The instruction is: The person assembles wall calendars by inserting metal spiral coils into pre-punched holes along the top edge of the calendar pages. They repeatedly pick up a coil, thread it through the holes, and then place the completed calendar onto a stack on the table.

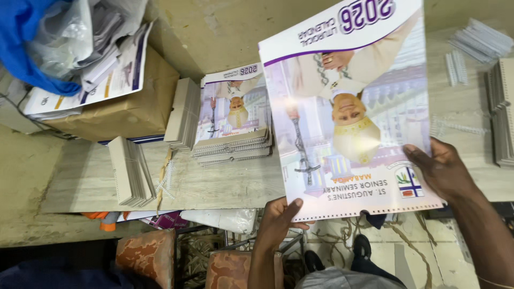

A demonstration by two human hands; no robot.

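Head view. Held up at right of centre: one large glossy calendar sheet with a purple-and-white band and a printed portrait, upside down to the camera, its upper edge cut off by the frame top, glare washing out part of the print. Gripped by two hands: left hand at the punched lower edge, thumb on the face, remaining fingers hidden behind the sheet; right hand at the lower right corner, fingers closed flat on the print.

Behind, at centre: one stack of matching wire-bound calendars on the pale grey tabletop, right side hidden by the held sheet. Two fanned piles of beige card backing, one beside the stack, one lower left. Upper left: brown cardboard box under loose papers, plastic and blue cloth. Far right: bundles of white binding wire and another card pile, cut off. Below the tabletop edge: patterned stool tops, dim and hard to read.
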